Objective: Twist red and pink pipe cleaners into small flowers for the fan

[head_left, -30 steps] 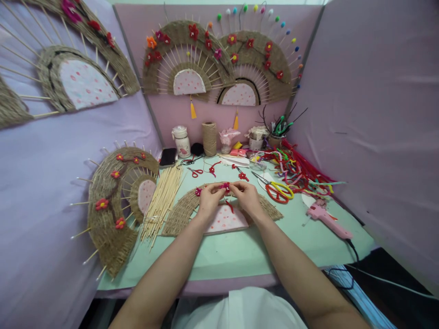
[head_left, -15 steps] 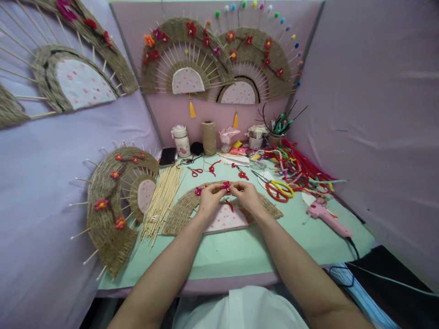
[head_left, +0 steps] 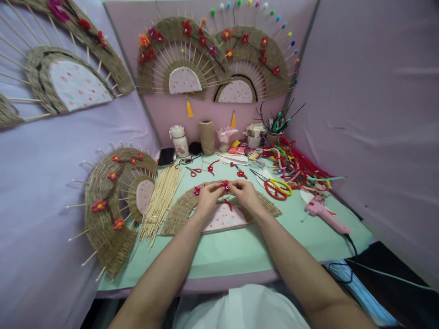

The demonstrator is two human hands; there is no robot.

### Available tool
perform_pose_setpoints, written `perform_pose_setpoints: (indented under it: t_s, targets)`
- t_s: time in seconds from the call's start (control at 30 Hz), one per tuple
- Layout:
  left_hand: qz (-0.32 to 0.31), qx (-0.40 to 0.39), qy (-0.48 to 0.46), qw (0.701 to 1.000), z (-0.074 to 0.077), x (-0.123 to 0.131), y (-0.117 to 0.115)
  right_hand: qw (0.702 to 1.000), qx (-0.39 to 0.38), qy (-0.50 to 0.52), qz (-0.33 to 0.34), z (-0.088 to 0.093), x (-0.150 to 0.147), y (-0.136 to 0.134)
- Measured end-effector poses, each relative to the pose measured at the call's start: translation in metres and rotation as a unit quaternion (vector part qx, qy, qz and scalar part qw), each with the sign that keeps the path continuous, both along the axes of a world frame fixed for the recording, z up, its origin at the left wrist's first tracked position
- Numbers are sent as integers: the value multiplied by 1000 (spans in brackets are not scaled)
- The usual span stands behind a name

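A twine-woven fan [head_left: 178, 209] lies on the table in front of me, with a spotted white half-round panel [head_left: 224, 218] at its lower middle. Over its top edge my left hand [head_left: 210, 196] and my right hand [head_left: 243, 193] meet, fingers pinched on a magenta-and-red pipe cleaner flower [head_left: 224, 184] between them. A short red pipe cleaner piece [head_left: 228, 205] hangs below the fingers, over the panel. Another magenta flower [head_left: 196, 190] sits on the fan left of my left hand. The fingertips partly hide the held flower.
Bamboo sticks [head_left: 161, 196] lie left of the fan, beside a finished fan [head_left: 109, 205] leaning on the wall. Large scissors [head_left: 276, 188], a pink glue gun [head_left: 327, 215] and a heap of pipe cleaners [head_left: 295, 164] are on the right. A twine spool [head_left: 206, 138] and white bottle [head_left: 179, 140] stand behind.
The whole view has shifted slightly, so everything appears a little farther left. Both hands keep their pinch on the flower at the fan's top edge.
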State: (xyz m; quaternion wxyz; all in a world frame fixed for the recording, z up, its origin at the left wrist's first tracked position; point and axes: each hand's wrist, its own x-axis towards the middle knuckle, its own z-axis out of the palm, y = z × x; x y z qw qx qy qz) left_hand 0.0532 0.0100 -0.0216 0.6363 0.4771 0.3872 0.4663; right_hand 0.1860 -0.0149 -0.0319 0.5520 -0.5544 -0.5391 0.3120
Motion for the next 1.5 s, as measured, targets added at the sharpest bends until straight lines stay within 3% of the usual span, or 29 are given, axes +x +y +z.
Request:
perform_pose_setpoints:
  t_s: [0.1,0.3,0.73,0.9,1.03,1.17,1.5]
  targets:
    - [2,-40,-21,999,1,-2,3,998,-27,45,31,2,3,1]
    - [7,-74,-22,997,2,-3,3,1000,-6,20,20,-3,3,4]
    - [8,44,53,998,-19,-1,10,999,13,-43,1,-5,-1,1]
    - [4,13,88,996,-16,-1,10,998,-1,-60,-10,-2,-1,0]
    - [27,-14,33,999,-12,-5,12,999,-8,-33,1,-2,0,-1]
    - [34,-34,-1,999,-9,-7,13,997,-22,-72,16,-2,-3,-1]
    - [13,-59,22,998,-13,-5,11,995,-14,-98,-21,0,-10,-5]
